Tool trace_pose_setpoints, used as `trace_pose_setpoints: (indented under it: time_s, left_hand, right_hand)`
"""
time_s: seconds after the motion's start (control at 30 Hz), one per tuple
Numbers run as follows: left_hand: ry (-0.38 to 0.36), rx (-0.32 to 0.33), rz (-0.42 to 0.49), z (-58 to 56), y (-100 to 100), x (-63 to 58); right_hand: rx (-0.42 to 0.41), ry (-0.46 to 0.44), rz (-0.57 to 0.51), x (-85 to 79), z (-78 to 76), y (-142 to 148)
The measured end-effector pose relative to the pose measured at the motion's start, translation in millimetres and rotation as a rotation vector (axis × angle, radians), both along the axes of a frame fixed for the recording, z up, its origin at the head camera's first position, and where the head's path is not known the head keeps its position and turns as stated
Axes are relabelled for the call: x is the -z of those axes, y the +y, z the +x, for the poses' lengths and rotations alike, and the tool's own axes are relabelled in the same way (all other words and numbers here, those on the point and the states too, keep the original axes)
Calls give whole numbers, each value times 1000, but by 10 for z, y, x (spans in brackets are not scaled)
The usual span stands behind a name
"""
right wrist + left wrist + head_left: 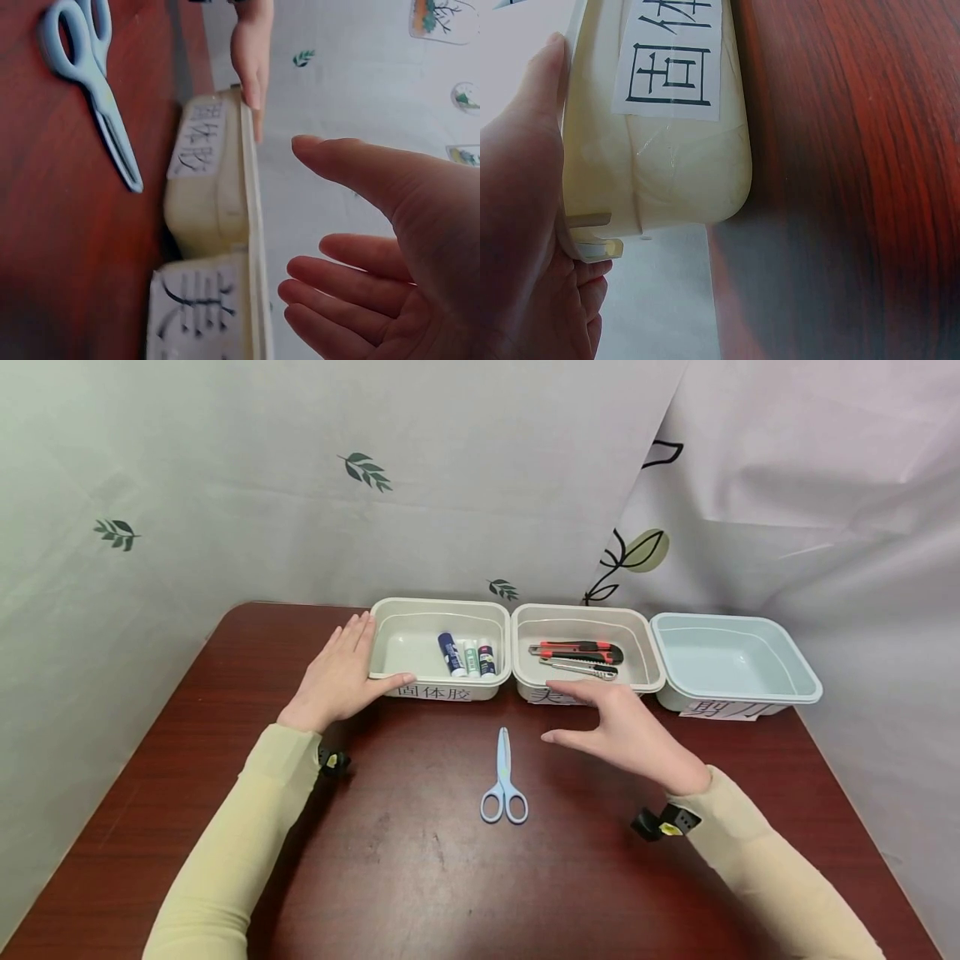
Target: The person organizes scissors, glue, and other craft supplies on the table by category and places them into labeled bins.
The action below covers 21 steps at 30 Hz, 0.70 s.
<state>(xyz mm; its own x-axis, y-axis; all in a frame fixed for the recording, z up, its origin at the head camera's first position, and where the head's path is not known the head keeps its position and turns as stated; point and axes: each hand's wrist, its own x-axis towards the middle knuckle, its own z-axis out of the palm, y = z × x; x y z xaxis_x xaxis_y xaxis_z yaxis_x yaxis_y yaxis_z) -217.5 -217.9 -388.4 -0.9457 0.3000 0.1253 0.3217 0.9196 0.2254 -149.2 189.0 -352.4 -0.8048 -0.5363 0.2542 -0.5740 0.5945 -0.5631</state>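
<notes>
My left hand rests on the left corner of a cream bin, fingers straight along its side and thumb over the front rim. Inside that bin lie several glue sticks. My right hand holds nothing; its thumb and fingers are spread apart in front of the middle bin. Several utility knives lie in this bin. On the table between my hands is a light blue pair of scissors, closed, blades pointing away from me. The right wrist view shows the scissors beside the labelled bins.
A light blue bin with nothing in it stands at the right end of the row. Each bin has a paper label on its front. The dark red wooden table backs onto a pale curtain with leaf prints.
</notes>
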Motion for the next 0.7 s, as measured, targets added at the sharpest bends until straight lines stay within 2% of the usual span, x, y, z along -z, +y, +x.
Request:
trace_pose_setpoints:
  time_s: [0.4, 0.7]
  left_hand:
    - [4, 2, 5, -1, -2, -1]
    - [2, 4, 12, 6, 2, -13]
  right_hand:
    - [-67, -42, 50, 348, 161, -166]
    - [-125, -158, 10, 533, 314, -239]
